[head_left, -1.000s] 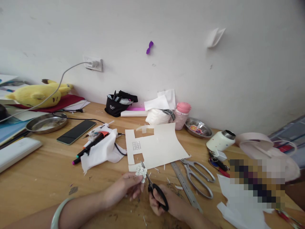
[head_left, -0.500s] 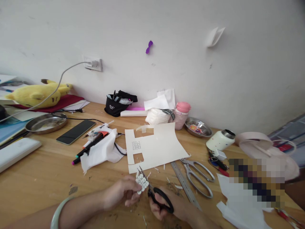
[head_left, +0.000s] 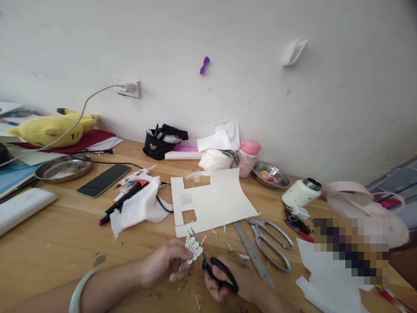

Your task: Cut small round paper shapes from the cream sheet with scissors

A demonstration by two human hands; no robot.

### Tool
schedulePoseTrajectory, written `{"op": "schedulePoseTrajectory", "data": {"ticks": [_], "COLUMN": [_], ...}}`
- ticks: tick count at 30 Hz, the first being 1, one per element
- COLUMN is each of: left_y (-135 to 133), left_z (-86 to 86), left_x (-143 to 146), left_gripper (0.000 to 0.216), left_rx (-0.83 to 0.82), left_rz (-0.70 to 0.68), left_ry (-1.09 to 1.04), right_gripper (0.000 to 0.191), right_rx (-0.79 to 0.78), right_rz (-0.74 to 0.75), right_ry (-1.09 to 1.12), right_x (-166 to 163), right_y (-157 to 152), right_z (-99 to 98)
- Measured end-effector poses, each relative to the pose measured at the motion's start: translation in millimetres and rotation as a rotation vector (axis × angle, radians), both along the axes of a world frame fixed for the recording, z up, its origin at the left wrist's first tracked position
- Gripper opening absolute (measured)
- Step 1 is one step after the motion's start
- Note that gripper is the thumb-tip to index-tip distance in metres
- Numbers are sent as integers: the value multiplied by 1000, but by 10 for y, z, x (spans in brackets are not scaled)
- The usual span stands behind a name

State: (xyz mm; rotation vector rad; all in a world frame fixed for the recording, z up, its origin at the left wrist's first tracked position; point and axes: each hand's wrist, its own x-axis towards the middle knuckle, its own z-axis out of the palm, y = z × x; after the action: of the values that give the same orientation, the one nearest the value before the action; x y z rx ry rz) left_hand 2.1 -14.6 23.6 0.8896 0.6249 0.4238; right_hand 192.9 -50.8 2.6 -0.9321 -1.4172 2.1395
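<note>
At a cluttered wooden desk (head_left: 65, 243), the left hand (head_left: 166, 263) pinches a small white paper cutout (head_left: 193, 248) between its fingertips, just above the desktop. The right hand (head_left: 228, 284) grips black-handled scissors (head_left: 213, 265), blades meeting the cutout, near a notched cream card sheet (head_left: 215, 202), steel ruler (head_left: 254, 254) and larger shears (head_left: 272, 243).

A wooden desk (head_left: 65, 243) is sitting against a scuffed white wall (head_left: 228, 34) bearing a socket (head_left: 127, 88), in soft daylight.
</note>
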Motion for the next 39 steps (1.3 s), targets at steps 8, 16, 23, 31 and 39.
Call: {"op": "schedulePoseTrajectory", "data": {"ticks": [8, 16, 23, 31, 39], "left_y": [11, 0, -1, 21, 27], "left_z": [43, 13, 33, 33, 2], "left_x": [3, 3, 4, -2, -22], "left_gripper": [24, 23, 23, 21, 22], "left_rx": [-15, -41, -43, -45, -12], "left_rz": [2, -3, -21, -20, 19], "left_ry": [-34, -1, 5, 28, -27], "right_gripper": [61, 63, 64, 63, 64], "right_rx": [23, 78, 72, 25, 11], "right_rz": [-23, 13, 4, -30, -52], "right_ry": [-53, -107, -123, -138, -138], "right_x": [-7, -17, -46, -65, -43], "right_y": [-11, 3, 0, -1, 14], "right_z": [40, 118, 159, 246, 141]}}
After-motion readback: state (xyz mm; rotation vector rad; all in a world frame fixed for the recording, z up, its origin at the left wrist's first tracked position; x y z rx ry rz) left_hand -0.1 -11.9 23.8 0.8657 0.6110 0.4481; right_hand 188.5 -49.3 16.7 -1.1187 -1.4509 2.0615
